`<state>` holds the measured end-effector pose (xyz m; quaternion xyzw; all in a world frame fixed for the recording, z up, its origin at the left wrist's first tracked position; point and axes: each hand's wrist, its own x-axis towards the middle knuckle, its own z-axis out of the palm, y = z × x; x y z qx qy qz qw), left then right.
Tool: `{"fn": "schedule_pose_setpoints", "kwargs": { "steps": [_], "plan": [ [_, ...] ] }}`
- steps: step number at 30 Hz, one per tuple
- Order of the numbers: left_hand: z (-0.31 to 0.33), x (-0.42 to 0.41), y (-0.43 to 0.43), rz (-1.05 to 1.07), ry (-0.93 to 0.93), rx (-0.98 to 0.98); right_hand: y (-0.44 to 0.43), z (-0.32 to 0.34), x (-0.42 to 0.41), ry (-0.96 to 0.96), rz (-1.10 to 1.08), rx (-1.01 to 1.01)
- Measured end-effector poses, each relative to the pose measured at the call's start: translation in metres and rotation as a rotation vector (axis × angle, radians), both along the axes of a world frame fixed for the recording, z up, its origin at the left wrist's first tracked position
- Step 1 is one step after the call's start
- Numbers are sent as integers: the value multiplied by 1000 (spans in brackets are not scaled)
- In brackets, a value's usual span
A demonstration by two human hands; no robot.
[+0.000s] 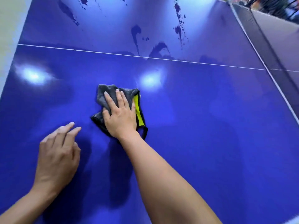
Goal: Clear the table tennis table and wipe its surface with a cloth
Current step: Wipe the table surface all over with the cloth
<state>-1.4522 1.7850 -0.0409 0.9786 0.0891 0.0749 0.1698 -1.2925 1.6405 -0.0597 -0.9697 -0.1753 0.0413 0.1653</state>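
Note:
The blue table tennis table (pixel 202 118) fills the view, with a white centre line across it. A crumpled grey cloth with a yellow-green side (pixel 138 110) lies on the surface near the middle. My right hand (pixel 120 113) presses flat on the cloth, fingers straight and spread. My left hand (pixel 58 154) hovers or rests low at the left of the cloth, fingers relaxed and holding nothing. Dark wet streaks (pixel 178 25) mark the far half of the table.
The net (pixel 258 38) runs along the right side with its white top band. Beyond it lies the other half of the table. A pale floor or wall (pixel 9 21) shows past the table's left edge. Bright light reflections sit on the surface.

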Motion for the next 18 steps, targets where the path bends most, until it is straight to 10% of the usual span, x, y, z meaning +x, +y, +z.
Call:
{"fn": "schedule_pose_setpoints", "kwargs": {
  "steps": [7,18],
  "plan": [
    [-5,48,-190,-64,-14,-28,-112,5,127,33,162,-8],
    [-26,73,-240,45,-45,133,-377,-2,282,19,-422,-21]
  ]
}}
